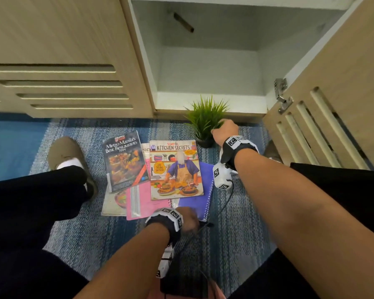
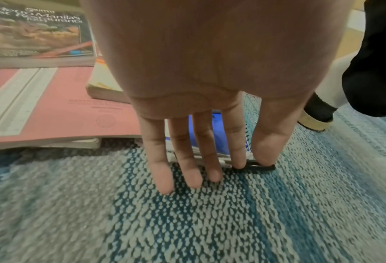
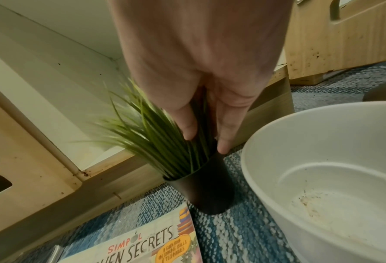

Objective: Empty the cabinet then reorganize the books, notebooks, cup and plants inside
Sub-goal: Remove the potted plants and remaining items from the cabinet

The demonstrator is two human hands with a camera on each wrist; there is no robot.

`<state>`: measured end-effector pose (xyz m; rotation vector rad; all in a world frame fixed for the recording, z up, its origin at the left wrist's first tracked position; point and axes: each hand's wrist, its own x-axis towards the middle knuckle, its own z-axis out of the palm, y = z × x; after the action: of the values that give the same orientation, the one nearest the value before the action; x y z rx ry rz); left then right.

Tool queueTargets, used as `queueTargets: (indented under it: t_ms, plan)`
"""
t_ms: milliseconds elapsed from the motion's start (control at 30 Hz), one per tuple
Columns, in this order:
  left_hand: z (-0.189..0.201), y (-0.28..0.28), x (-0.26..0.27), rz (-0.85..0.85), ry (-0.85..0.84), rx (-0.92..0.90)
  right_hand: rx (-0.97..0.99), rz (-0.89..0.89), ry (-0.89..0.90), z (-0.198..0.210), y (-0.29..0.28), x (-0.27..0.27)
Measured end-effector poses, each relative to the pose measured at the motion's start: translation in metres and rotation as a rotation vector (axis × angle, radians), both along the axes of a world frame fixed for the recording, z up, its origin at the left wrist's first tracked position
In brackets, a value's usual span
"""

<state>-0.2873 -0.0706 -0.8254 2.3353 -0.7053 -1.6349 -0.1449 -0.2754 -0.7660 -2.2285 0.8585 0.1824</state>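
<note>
A green grass plant point(image 1: 205, 117) in a black pot point(image 3: 205, 188) stands on the rug just in front of the open cabinet point(image 1: 209, 70). My right hand point(image 1: 224, 129) pinches its blades point(image 3: 156, 142) just above the pot rim. Books lie piled on the rug: Metro Manila's Best Restaurants point(image 1: 123, 160), Kitchen Secrets point(image 1: 175, 169), a pink notebook point(image 1: 140, 201) and a blue spiral notebook point(image 1: 194, 201). My left hand point(image 1: 188, 221) reaches down at the blue notebook's near edge point(image 2: 219, 135), fingers straight. Its thumb and forefinger tips touch a black pen point(image 2: 259, 167) lying on the rug.
The cabinet holds only a brown tube point(image 1: 184, 22) at its back. Its slatted door point(image 1: 333, 104) stands open at the right. A white round pot point(image 3: 322, 178) sits on the rug right of the plant. My legs and a shoe point(image 1: 69, 156) flank the pile.
</note>
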Motion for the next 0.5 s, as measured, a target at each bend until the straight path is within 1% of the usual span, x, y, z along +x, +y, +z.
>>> queueTargets:
  t_ms: [133, 200, 267, 333, 400, 433, 500]
  plan:
    - [0.008, 0.002, 0.005, 0.024, 0.004, -0.011, 0.035, -0.040, -0.032, 0.005, -0.007, -0.001]
    - [0.011, 0.003, 0.010, 0.058, 0.011, -0.010, 0.068, -0.101, -0.094, 0.012, -0.008, -0.001]
    - [0.018, -0.001, 0.022, 0.070, 0.008, -0.002, 0.077, -0.155, -0.202, 0.020, -0.011, 0.001]
    - [0.032, -0.008, 0.046, 0.105, -0.014, -0.012, 0.069, -0.185, -0.350, 0.029, -0.017, 0.005]
    - [0.053, -0.017, 0.084, 0.200, -0.078, -0.096, 0.017, -0.156, -0.459, 0.040, -0.025, 0.015]
    - [0.068, -0.021, 0.107, 0.255, -0.133, -0.151, -0.010, -0.126, -0.485, 0.048, -0.029, 0.022]
    - [0.097, -0.030, 0.151, 0.330, -0.291, -0.214, -0.052, -0.040, -0.461, 0.063, -0.037, 0.036]
